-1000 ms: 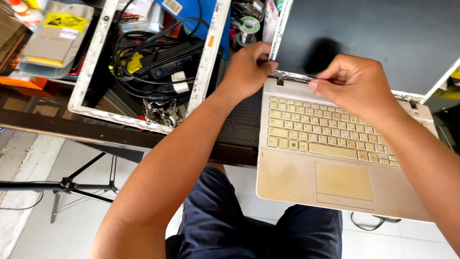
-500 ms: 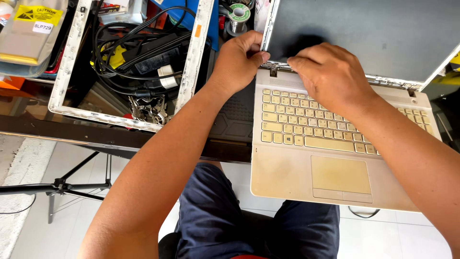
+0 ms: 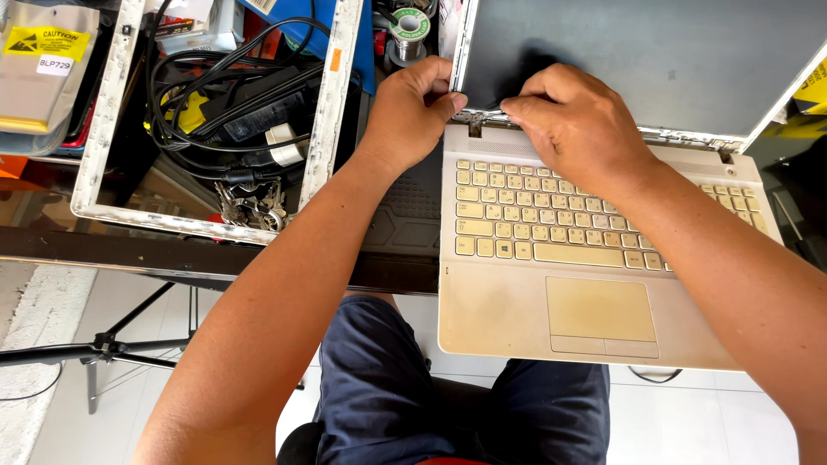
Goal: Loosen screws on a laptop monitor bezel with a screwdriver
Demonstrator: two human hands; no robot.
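Damage to the exposed screen panel (image 3: 637, 60) is judged likely, since its lower left corner is pinched by the left hand (image 3: 412, 108) and right hand (image 3: 573, 120) above the laptop (image 3: 517, 319) overhanging the table's front edge.

The laptop (image 3: 594, 258) lies on the desk (image 3: 215, 245), its near edge overhanging. Left of it rests a screen bezel frame (image 3: 323, 112) (cables (image 3: 224, 95) and keys (image 3: 250, 207) inside), with a solder spool (image 3: 408, 26) behind. The 2 hands (image 3: 413, 108) (image 3: 577, 125) meet at the laptop's left hinge (image 3: 475, 120).
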